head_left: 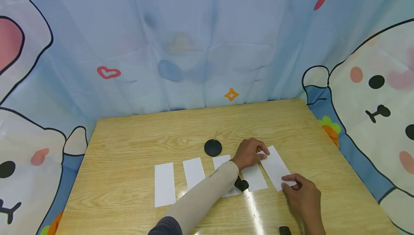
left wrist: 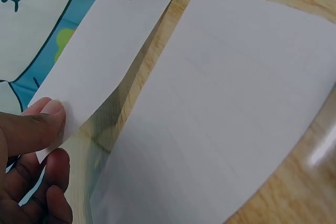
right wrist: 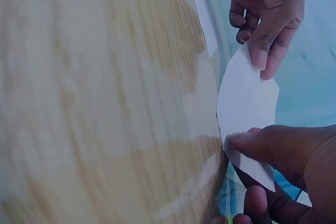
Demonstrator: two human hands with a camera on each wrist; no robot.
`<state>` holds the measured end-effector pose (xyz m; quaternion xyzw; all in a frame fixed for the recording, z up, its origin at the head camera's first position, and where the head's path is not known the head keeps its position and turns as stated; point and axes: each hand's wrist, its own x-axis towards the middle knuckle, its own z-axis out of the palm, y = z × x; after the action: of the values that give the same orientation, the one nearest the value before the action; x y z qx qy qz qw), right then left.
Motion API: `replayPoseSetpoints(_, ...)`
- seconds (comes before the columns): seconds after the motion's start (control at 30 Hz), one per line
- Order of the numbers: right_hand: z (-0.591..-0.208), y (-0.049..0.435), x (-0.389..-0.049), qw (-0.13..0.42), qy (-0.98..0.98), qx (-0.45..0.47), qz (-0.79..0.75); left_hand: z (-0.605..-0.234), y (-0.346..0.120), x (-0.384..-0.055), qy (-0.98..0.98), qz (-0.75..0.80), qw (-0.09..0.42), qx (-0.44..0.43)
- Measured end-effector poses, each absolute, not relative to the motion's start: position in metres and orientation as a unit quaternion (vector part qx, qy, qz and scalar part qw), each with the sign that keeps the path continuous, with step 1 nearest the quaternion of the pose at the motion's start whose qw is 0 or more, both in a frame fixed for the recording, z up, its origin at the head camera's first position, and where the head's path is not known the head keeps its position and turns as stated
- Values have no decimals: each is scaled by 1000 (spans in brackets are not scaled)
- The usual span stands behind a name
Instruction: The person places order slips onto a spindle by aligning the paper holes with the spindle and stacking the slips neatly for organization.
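A white rectangular paper slip (head_left: 275,166) is stretched between both hands at the right end of a row. My left hand (head_left: 250,152) pinches its far end between thumb and fingers, as the left wrist view also shows. At the near end, my right hand (head_left: 302,193) pinches the slip with thumb and fingers. The right wrist view shows the slip (right wrist: 247,98) bowed between the hands. Beside it another white slip (head_left: 254,177) lies on the table, partly hidden by my left hand and wrist.
More white slips (head_left: 165,184) lie spaced out on the wooden table (head_left: 123,141), some partly covered by my left sleeve (head_left: 202,195). Behind the row stands a round black base (head_left: 213,148) with a thin upright spike. A patterned blue curtain (head_left: 194,30) hangs beyond the table.
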<state>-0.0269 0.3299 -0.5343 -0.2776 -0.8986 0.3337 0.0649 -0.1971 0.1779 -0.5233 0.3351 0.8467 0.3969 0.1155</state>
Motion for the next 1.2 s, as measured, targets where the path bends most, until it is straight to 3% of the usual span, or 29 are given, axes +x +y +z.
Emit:
replayPoseSetpoints(0.27, -535, 329, -25, 64, -884, -291, 361, -523, 177, -198, 838, 421, 121, 325)
replayPoseSetpoints(0.53, -531, 332, -26, 108, -856, -307, 401, -516, 170, -195, 816, 469, 148, 304)
replayPoseSetpoints(0.9, -515, 337, -34, 169, -816, -334, 440, -507, 164, -191, 799, 499, 144, 304)
replayPoseSetpoints(1.2, -499, 344, -41, 136, -785, -369, 479, -497, 157, -187, 795, 503, 139, 311)
